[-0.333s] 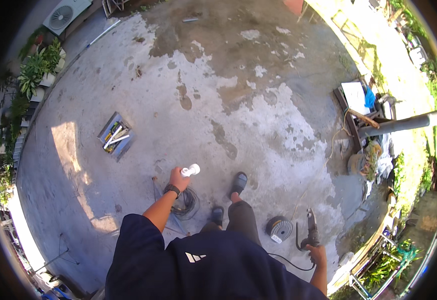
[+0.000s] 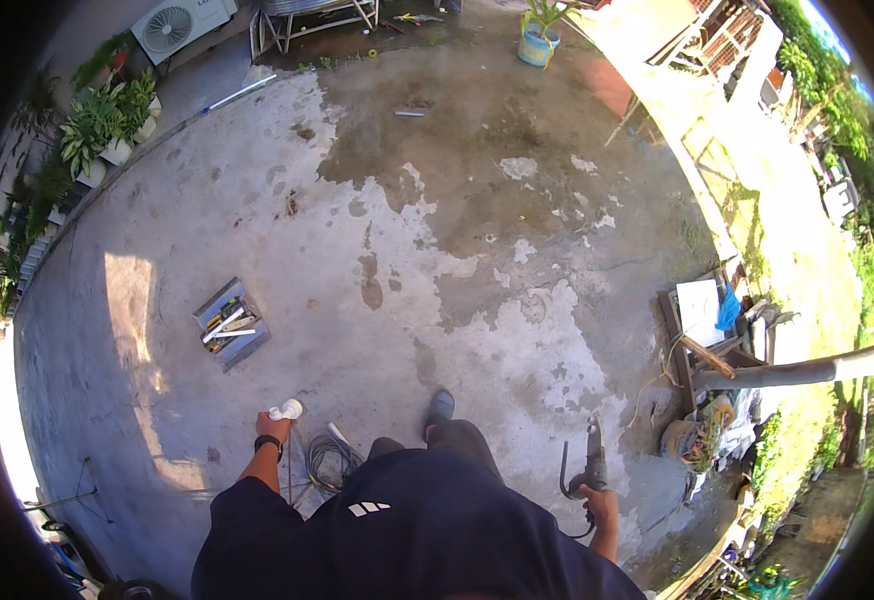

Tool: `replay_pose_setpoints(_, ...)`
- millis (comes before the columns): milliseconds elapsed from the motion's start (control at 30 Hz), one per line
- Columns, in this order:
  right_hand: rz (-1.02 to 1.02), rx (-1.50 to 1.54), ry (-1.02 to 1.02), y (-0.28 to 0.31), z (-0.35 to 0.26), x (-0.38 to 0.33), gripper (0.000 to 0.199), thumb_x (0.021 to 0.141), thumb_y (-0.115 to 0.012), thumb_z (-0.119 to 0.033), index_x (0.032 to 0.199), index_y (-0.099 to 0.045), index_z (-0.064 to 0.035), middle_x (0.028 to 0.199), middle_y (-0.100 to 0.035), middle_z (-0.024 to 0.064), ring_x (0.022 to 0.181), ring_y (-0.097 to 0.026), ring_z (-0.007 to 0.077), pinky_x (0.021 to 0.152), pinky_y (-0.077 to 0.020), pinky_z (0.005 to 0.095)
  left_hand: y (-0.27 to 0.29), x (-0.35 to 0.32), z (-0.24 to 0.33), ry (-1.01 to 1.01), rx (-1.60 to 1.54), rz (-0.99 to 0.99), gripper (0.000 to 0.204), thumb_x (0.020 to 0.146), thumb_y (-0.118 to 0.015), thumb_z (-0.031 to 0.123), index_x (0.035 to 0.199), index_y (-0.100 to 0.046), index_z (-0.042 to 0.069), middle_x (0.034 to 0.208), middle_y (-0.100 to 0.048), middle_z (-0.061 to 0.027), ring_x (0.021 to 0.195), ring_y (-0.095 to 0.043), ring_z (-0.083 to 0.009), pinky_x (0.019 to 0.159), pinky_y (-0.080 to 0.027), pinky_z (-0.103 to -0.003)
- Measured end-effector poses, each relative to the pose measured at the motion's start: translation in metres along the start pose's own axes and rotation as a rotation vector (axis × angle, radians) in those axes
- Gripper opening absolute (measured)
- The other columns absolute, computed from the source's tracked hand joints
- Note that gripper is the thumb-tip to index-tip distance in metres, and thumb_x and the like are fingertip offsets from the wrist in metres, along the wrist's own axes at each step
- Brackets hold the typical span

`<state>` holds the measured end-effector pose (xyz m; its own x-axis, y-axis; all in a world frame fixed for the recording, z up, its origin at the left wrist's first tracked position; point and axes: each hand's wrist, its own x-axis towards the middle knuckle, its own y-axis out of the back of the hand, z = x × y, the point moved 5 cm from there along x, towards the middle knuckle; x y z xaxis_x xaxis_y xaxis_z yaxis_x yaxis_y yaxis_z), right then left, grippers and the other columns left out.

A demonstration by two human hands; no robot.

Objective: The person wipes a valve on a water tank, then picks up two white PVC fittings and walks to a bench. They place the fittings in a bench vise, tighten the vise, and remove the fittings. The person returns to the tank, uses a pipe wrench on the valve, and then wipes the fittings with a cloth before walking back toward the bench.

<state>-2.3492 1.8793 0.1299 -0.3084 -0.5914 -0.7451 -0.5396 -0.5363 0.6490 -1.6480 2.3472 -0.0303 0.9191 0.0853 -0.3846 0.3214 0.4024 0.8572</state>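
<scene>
A short white plastic pipe fitting (image 2: 286, 410) is held in my left hand (image 2: 274, 427), its fingers closed around it. That arm reaches down at the left, with a dark watch on the wrist. My right hand (image 2: 599, 503) is wrapped round the body of a dark corded power tool (image 2: 594, 462), which points away from me. A thin bar stands out along the tool's left side, and its exact kind is not clear. A coil of grey cable (image 2: 331, 462) lies on the ground between my left hand and my legs.
An open grey toolbox (image 2: 242, 347) with tools and white pipe pieces stands ahead on the left. My sandalled foot (image 2: 441, 407) is on the concrete floor (image 2: 357, 300). At the right, a wooden pole (image 2: 787, 372) juts out beside piled clutter. Potted plants (image 2: 107, 125) line the left wall.
The view has tilted up and shifted, so my hands, the cable and the toolbox appear elsewhere. My body now hides the black round reel near the power tool. Both hands keep their holds.
</scene>
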Motion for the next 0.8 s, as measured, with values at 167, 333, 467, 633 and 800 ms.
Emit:
replay_pose_setpoints(167, -0.035, 0.016, 0.072, 0.005, -0.205, 0.047, 0.033, 0.085, -0.076, -0.032, 0.089, -0.065, -0.0011, 0.063, -0.057, 0.008, 0.045, -0.051, 0.0182, 0.042, -0.0399, 0.0358, -0.027, -0.034, -0.023, 0.454, -0.257, -0.058, 0.05, 0.065, -0.076, 0.014, 0.109, -0.061, -0.004, 0.097, -0.07, -0.0221, 0.091, -0.069, -0.0351, 0.081, -0.054, -0.043)
replay_pose_setpoints(333, -0.072, 0.124, 0.142, -0.001, -0.408, 0.091, 0.034, 0.088, -0.073, -0.033, 0.088, -0.063, -0.0012, 0.062, -0.052, 0.0052, 0.046, -0.049, 0.0182, 0.043, -0.0399, 0.0358, -0.073, -0.069, 0.02, 0.886, -0.442, -0.181, 0.052, 0.067, -0.077, 0.016, 0.112, -0.061, -0.005, 0.102, -0.07, -0.0225, 0.094, -0.069, -0.0352, 0.082, -0.054, -0.043)
replay_pose_setpoints(467, -0.068, 0.107, 0.125, 0.008, -0.574, 0.11, 0.043, 0.086, -0.074, -0.042, 0.077, -0.065, -0.0001, 0.061, -0.056, 0.0074, 0.045, -0.05, 0.0195, 0.044, -0.0393, 0.0362, -0.107, 0.006, 0.115, 0.956, -0.348, -0.353, 0.055, 0.069, -0.079, 0.02, 0.115, -0.062, -0.005, 0.108, -0.07, -0.0231, 0.098, -0.069, -0.0355, 0.084, -0.054, -0.043)
replay_pose_setpoints(633, 0.178, -0.059, 0.317, 0.042, -0.791, 0.133, 0.047, 0.082, -0.077, -0.042, 0.078, -0.067, 0.003, 0.06, -0.059, 0.0096, 0.047, -0.056, 0.0194, 0.046, -0.0422, 0.0361, -0.144, 0.217, 0.338, 0.763, -0.329, -0.269, 0.059, 0.071, -0.081, 0.024, 0.118, -0.062, -0.006, 0.115, -0.07, -0.0239, 0.103, -0.069, -0.036, 0.087, -0.054, -0.044)
replay_pose_setpoints(800, 0.34, -0.11, 0.53, 0.075, -0.994, 0.165, 0.051, 0.078, -0.08, -0.043, 0.087, -0.07, 0.0062, 0.062, -0.065, 0.0127, 0.057, -0.064, 0.0222, 0.056, -0.0491, 0.0376, -0.08, 0.426, 0.674, -0.079, -0.35, 0.059, 0.054, 0.071, -0.081, 0.022, 0.114, -0.063, -0.004, 0.11, -0.069, -0.0197, 0.099, -0.069, -0.0315, 0.087, -0.053, -0.041)
